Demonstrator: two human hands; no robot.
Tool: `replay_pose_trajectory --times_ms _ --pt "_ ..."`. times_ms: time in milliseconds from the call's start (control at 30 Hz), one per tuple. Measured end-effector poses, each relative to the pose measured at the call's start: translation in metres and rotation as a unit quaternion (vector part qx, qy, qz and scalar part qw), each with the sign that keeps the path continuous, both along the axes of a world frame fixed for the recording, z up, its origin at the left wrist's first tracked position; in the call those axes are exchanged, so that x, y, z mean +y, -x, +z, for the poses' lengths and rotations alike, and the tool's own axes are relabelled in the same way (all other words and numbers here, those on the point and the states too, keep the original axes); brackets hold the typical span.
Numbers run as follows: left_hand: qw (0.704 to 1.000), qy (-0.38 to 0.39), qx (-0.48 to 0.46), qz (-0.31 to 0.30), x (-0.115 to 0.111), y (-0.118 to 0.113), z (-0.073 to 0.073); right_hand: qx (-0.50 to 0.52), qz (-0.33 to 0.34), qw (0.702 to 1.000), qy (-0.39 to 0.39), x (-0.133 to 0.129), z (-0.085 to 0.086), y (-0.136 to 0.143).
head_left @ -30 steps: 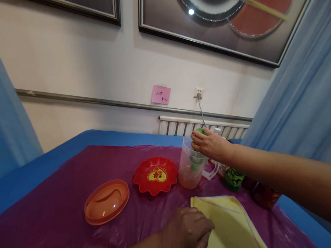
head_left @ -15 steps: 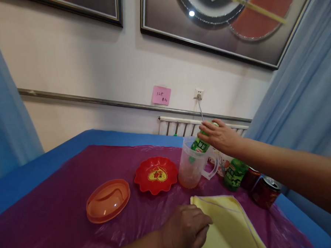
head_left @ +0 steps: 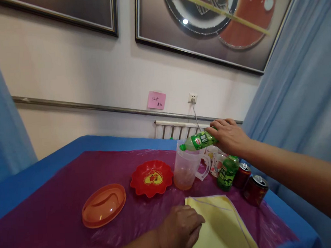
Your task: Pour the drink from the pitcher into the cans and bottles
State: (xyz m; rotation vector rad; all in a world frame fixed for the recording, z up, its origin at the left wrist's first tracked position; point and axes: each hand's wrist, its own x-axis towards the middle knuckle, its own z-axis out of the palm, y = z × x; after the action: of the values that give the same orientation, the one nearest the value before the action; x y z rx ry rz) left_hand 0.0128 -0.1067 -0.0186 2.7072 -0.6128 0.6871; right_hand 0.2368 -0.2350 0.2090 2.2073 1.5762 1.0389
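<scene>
My right hand (head_left: 229,135) is wrapped round the base end of a green bottle (head_left: 201,140), which lies nearly level over the rim of a clear plastic pitcher (head_left: 184,173). The bottle's green-capped end points left, at the pitcher's far-left rim. A little orange-tinted liquid shows at the pitcher's bottom. Near the front edge, my left hand (head_left: 183,226) is closed and rests by the left edge of a folded yellow cloth (head_left: 219,224); whether its curled fingers hold anything is hidden.
A red scalloped plate (head_left: 151,178) stands left of the pitcher, with an orange oval dish (head_left: 104,205) further left. Right of the pitcher are patterned cups (head_left: 216,162), another green bottle (head_left: 228,172) and two dark red cans (head_left: 255,190).
The bottle in my right hand has tipped from steeply slanted inside the pitcher to nearly level, its capped end now up at the rim. The view has shifted slightly.
</scene>
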Motion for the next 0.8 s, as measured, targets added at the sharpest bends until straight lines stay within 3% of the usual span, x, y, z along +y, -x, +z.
replay_pose_trajectory --times_ms 100,200,300,433,500,633,800 --pt "0.996 -0.062 0.065 0.009 -0.002 -0.002 0.002 0.090 -0.025 0.990 -0.109 -0.013 -0.008 0.000" --pt "0.985 -0.123 0.124 0.008 -0.006 -0.003 0.006 0.214 -0.003 0.938 -0.273 -0.023 -0.026 0.015" --pt "0.974 -0.159 0.159 0.015 -0.012 -0.002 0.013 0.389 0.075 0.829 -0.394 -0.027 -0.058 0.049" --pt "0.963 -0.200 0.177 0.016 -0.020 0.002 0.021 0.621 0.192 0.646 -0.400 -0.015 -0.125 0.099" --pt "0.959 -0.221 0.180 0.010 -0.025 0.005 0.024 0.669 0.201 0.591 -0.404 -0.004 -0.160 0.111" --pt "0.951 -0.260 0.170 0.000 -0.032 0.010 0.023 0.677 0.188 0.565 -0.433 0.018 -0.214 0.110" --pt "0.965 -0.215 0.151 -0.014 -0.023 0.028 0.019 0.680 0.200 0.573 -0.412 0.025 -0.240 0.106"
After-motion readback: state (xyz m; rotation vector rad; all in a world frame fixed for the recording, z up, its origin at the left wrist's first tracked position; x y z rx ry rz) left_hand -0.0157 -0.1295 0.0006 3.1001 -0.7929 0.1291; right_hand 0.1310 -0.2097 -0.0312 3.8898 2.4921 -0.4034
